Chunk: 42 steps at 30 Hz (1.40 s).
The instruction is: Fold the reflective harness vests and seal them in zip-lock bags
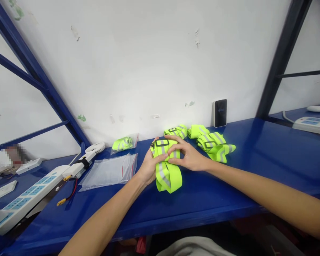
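Both hands grip one neon yellow reflective band (165, 170) with grey stripes and a black buckle, above the blue shelf (256, 167). My left hand (149, 165) holds its left side from below, fingers curled round the fabric. My right hand (185, 153) covers the top right, fingers pressed on it. The band's loops hang down toward the shelf's front. A pile of more bands (216, 145) lies just to the right, and others (186, 131) sit behind by the wall.
Clear zip bags (109, 172) lie left of my hands, and one bagged band (124, 143) rests near the wall. A white power strip (29, 195) and small fan (92, 151) sit further left. A dark device (220, 113) leans on the wall. Another power strip (312, 124) is far right.
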Each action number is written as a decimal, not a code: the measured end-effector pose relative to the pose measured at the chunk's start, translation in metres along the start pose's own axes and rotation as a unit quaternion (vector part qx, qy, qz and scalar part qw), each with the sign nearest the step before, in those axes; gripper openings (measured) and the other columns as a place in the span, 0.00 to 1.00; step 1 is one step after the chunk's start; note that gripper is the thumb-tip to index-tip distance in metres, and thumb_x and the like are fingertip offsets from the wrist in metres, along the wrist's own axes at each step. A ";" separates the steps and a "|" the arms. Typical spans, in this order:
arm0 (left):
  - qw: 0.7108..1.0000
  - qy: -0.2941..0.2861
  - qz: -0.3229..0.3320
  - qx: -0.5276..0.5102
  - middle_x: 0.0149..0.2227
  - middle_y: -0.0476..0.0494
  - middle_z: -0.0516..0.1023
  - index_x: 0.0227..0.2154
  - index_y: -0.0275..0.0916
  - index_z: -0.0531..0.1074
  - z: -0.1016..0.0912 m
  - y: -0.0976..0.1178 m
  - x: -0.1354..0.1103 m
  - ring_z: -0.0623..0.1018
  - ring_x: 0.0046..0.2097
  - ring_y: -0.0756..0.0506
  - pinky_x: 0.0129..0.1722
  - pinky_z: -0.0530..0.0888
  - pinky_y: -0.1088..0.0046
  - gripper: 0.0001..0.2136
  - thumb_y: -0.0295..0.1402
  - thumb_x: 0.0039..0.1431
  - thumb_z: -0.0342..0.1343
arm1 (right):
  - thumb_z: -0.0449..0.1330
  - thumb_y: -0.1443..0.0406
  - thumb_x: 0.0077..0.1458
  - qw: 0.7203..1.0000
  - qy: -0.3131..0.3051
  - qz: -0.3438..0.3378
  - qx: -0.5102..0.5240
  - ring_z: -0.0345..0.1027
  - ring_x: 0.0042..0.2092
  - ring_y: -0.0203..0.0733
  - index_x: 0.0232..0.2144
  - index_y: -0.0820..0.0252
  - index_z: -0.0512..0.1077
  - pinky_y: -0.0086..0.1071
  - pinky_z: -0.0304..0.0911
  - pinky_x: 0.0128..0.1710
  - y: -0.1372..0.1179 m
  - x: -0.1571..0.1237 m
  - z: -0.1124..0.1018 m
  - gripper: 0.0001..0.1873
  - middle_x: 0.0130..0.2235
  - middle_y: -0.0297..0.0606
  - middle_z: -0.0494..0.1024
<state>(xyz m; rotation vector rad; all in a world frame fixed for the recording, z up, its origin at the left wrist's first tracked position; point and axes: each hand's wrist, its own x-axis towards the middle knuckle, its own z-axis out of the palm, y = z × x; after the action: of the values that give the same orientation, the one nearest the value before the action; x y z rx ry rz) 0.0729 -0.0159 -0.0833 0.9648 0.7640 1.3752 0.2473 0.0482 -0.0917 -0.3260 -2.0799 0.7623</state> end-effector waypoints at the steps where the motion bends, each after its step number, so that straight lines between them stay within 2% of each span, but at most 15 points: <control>1: 1.000 0.007 0.007 0.014 0.44 0.43 0.79 0.55 0.41 0.64 0.001 0.000 0.002 0.80 0.39 0.43 0.42 0.76 0.64 0.33 0.28 0.44 0.68 | 0.68 0.63 0.50 1.000 0.022 0.008 0.008 0.50 0.66 0.52 0.40 0.52 0.76 0.51 0.48 0.64 0.000 0.001 0.001 0.12 0.65 0.40 0.58; 4: 0.999 0.005 0.029 0.027 0.40 0.40 0.80 0.48 0.35 0.69 0.003 0.001 0.005 0.81 0.38 0.40 0.41 0.76 0.63 0.26 0.32 0.45 0.68 | 0.72 0.64 0.43 0.990 0.077 0.074 0.094 0.52 0.66 0.51 0.56 0.48 0.65 0.49 0.54 0.62 -0.001 0.004 0.003 0.38 0.65 0.42 0.59; 6: 0.999 -0.004 0.039 0.025 0.40 0.41 0.80 0.47 0.36 0.69 0.004 0.001 0.005 0.81 0.40 0.40 0.42 0.76 0.63 0.26 0.30 0.43 0.69 | 0.73 0.63 0.42 0.970 0.039 0.134 0.197 0.61 0.61 0.52 0.60 0.50 0.60 0.48 0.61 0.57 0.000 0.006 0.002 0.44 0.60 0.45 0.66; 8: 0.998 -0.005 0.052 0.028 0.40 0.44 0.80 0.47 0.38 0.69 0.003 0.002 0.004 0.81 0.40 0.42 0.41 0.77 0.66 0.27 0.26 0.41 0.69 | 0.71 0.63 0.45 0.939 -0.028 0.176 0.293 0.71 0.52 0.50 0.57 0.56 0.65 0.47 0.65 0.53 0.001 0.007 0.002 0.37 0.52 0.45 0.75; 10: 0.997 0.003 0.078 0.031 0.40 0.47 0.80 0.47 0.41 0.69 0.002 0.002 0.004 0.81 0.39 0.44 0.40 0.77 0.69 0.28 0.24 0.40 0.69 | 0.70 0.64 0.46 0.914 -0.051 0.189 0.355 0.75 0.46 0.47 0.51 0.59 0.70 0.44 0.68 0.49 0.001 0.008 0.002 0.29 0.46 0.42 0.79; 13: 0.994 0.005 0.101 0.034 0.41 0.48 0.80 0.47 0.43 0.69 -0.001 0.001 0.006 0.80 0.40 0.46 0.41 0.76 0.71 0.28 0.23 0.40 0.69 | 0.71 0.66 0.44 0.900 -0.037 0.211 0.380 0.76 0.41 0.42 0.45 0.60 0.72 0.37 0.71 0.45 0.002 0.007 0.003 0.24 0.41 0.38 0.80; 16: 0.994 0.003 0.099 0.044 0.39 0.49 0.80 0.46 0.43 0.70 -0.004 0.000 0.008 0.80 0.40 0.46 0.41 0.76 0.71 0.27 0.22 0.40 0.69 | 0.72 0.68 0.43 0.876 -0.022 0.268 0.400 0.77 0.39 0.41 0.43 0.59 0.72 0.34 0.73 0.40 0.001 0.007 0.005 0.23 0.40 0.37 0.81; 20: 0.992 0.019 0.116 0.048 0.37 0.49 0.80 0.42 0.41 0.71 -0.008 -0.001 0.011 0.79 0.38 0.48 0.40 0.76 0.73 0.26 0.21 0.37 0.69 | 0.71 0.74 0.40 0.819 0.045 0.309 0.482 0.77 0.41 0.40 0.41 0.61 0.71 0.33 0.72 0.46 0.000 0.007 0.013 0.24 0.40 0.37 0.81; 22: 0.991 0.022 0.124 0.038 0.36 0.50 0.79 0.42 0.40 0.71 -0.009 -0.001 0.012 0.79 0.37 0.48 0.40 0.76 0.74 0.25 0.21 0.37 0.69 | 0.70 0.75 0.41 0.801 0.054 0.322 0.502 0.77 0.41 0.40 0.41 0.62 0.71 0.32 0.72 0.46 -0.001 0.007 0.016 0.22 0.40 0.38 0.81; 29: 0.992 0.039 0.121 -0.003 0.37 0.50 0.79 0.44 0.42 0.70 -0.006 0.001 0.011 0.80 0.39 0.47 0.43 0.76 0.70 0.28 0.20 0.37 0.69 | 0.65 0.73 0.49 0.785 -0.005 0.323 0.528 0.77 0.42 0.43 0.46 0.56 0.71 0.37 0.70 0.43 -0.001 0.003 0.018 0.21 0.42 0.36 0.81; 31: 0.991 0.041 0.127 -0.006 0.38 0.49 0.79 0.44 0.42 0.70 -0.005 0.000 0.012 0.79 0.40 0.46 0.44 0.76 0.69 0.28 0.21 0.37 0.69 | 0.63 0.71 0.51 0.774 -0.027 0.324 0.543 0.77 0.41 0.43 0.45 0.59 0.72 0.35 0.70 0.43 -0.002 0.001 0.022 0.17 0.40 0.38 0.81; 34: 0.987 0.042 0.155 -0.012 0.38 0.49 0.79 0.42 0.41 0.72 -0.008 -0.004 0.015 0.79 0.40 0.47 0.42 0.75 0.72 0.26 0.21 0.36 0.69 | 0.61 0.70 0.52 0.763 -0.030 0.346 0.544 0.76 0.36 0.41 0.41 0.65 0.74 0.31 0.69 0.37 -0.006 0.001 0.028 0.12 0.36 0.41 0.81; 37: 0.985 0.051 0.165 -0.005 0.37 0.50 0.78 0.41 0.41 0.72 -0.010 -0.007 0.019 0.78 0.40 0.48 0.41 0.74 0.74 0.26 0.20 0.35 0.69 | 0.61 0.73 0.48 0.777 0.027 0.364 0.513 0.75 0.32 0.39 0.43 0.65 0.73 0.30 0.69 0.34 -0.009 0.001 0.035 0.17 0.34 0.39 0.81; 40: 0.983 0.064 0.171 0.010 0.37 0.50 0.78 0.39 0.41 0.72 -0.010 -0.009 0.023 0.78 0.39 0.49 0.39 0.74 0.75 0.24 0.20 0.35 0.69 | 0.60 0.76 0.44 0.802 0.130 0.348 0.468 0.73 0.28 0.38 0.54 0.58 0.64 0.30 0.68 0.31 -0.010 0.001 0.039 0.33 0.29 0.32 0.79; 42: 0.980 0.071 0.183 0.012 0.37 0.50 0.78 0.39 0.41 0.72 -0.009 -0.011 0.024 0.77 0.38 0.49 0.37 0.74 0.77 0.24 0.20 0.35 0.68 | 0.61 0.75 0.44 0.813 0.169 0.337 0.443 0.71 0.24 0.38 0.60 0.52 0.56 0.29 0.65 0.27 -0.010 0.001 0.038 0.41 0.25 0.27 0.76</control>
<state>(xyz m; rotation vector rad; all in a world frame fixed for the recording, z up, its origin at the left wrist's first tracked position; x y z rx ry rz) 0.0718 0.0098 -0.0942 1.0702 0.7329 1.7737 0.2163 0.0257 -0.1017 -0.6095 -1.0542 1.8398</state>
